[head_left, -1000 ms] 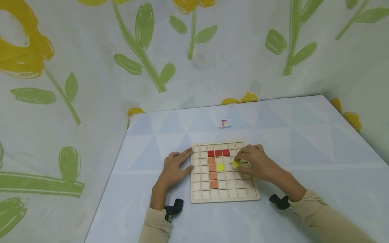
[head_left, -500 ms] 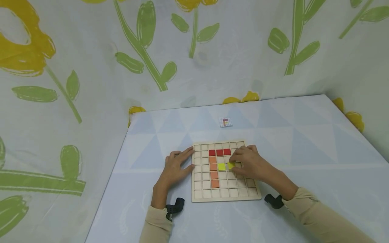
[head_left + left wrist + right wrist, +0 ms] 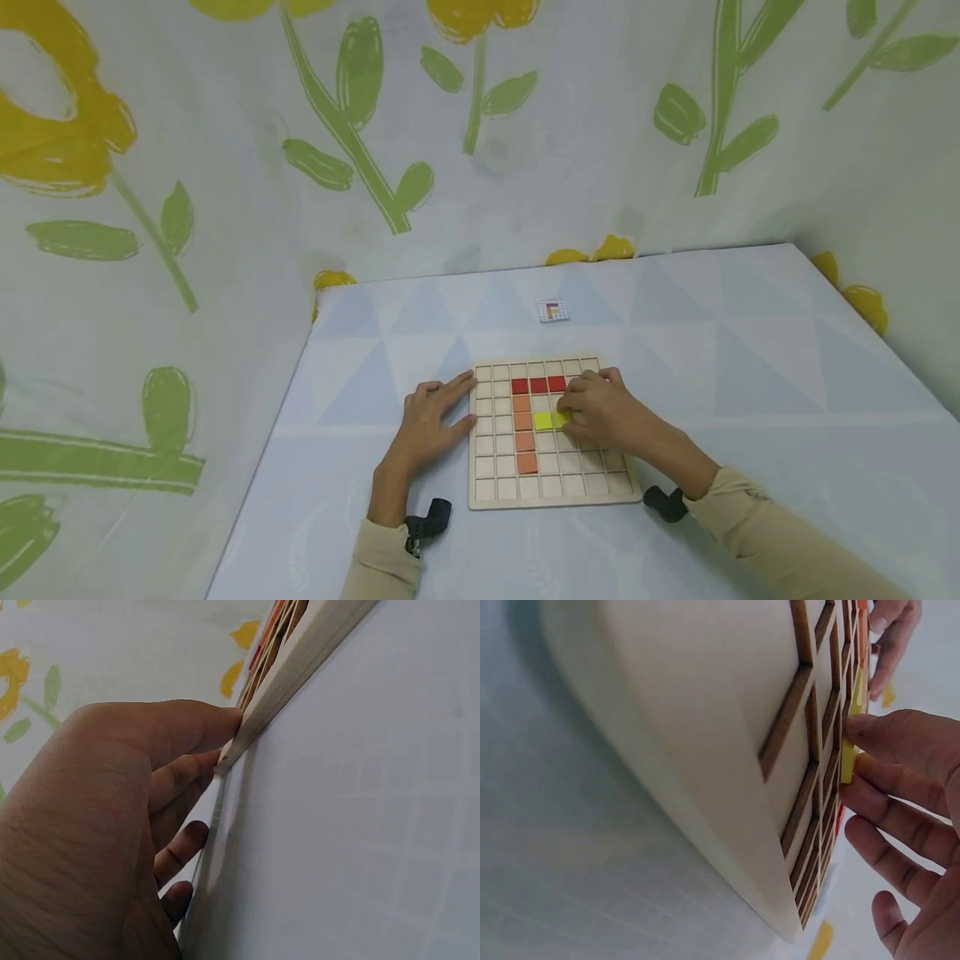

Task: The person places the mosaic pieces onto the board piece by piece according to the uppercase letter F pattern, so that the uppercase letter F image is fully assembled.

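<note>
A wooden grid board [image 3: 508,490] lies on the table, with red tiles [image 3: 538,385] in a row and orange tiles [image 3: 524,442] in a column below. One yellow tile [image 3: 542,421] sits beside the orange column. My right hand [image 3: 611,412] pinches a second yellow tile [image 3: 848,759] between thumb and fingers, right beside the first one at the grid. Against the board's left edge rests my left hand [image 3: 429,423], fingers extended; in the left wrist view its thumb [image 3: 202,724] touches the wooden rim.
Behind the board lies a small pattern card [image 3: 552,311] with a coloured grid. The table [image 3: 345,467] has a pale triangle-print cover and meets a flower-print curtain [image 3: 570,125] at the back. Each wrist wears a black camera mount [image 3: 429,518].
My right hand has moved left across the board with the yellow tile, bringing it next to the other yellow tile. The left hand stays at the board's edge.
</note>
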A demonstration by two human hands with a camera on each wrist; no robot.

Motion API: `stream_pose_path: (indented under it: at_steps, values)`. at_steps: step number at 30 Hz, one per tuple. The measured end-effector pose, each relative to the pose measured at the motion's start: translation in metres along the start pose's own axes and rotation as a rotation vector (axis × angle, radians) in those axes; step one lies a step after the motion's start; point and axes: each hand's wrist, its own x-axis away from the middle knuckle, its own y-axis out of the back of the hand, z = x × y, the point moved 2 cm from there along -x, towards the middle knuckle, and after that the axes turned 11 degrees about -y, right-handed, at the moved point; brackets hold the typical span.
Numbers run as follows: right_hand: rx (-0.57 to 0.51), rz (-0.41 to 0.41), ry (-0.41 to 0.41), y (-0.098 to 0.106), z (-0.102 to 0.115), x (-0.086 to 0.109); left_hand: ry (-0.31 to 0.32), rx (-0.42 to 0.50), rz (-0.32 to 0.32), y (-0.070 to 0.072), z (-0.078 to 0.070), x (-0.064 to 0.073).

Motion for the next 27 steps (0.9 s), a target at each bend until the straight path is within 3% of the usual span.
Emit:
stream_pose_path:
  at_steps: [10, 19, 23, 27]
  values:
    - [-0.002, 0.008, 0.024, 0.002, 0.0, -0.002, -0.004, -0.001, -0.002, 0.001, 0.001, 0.0]
    - [-0.004, 0.026, -0.015, 0.01, -0.003, 0.005, 0.004, 0.058, 0.005, 0.001, 0.001, -0.001]
    - [-0.043, -0.037, -0.046, 0.019, -0.022, 0.02, 0.064, 0.129, -0.02, 0.002, 0.008, 0.001]
    - [-0.039, -0.157, -0.065, 0.029, -0.058, 0.041, 0.089, 0.205, -0.08, 0.01, 0.014, 0.007]
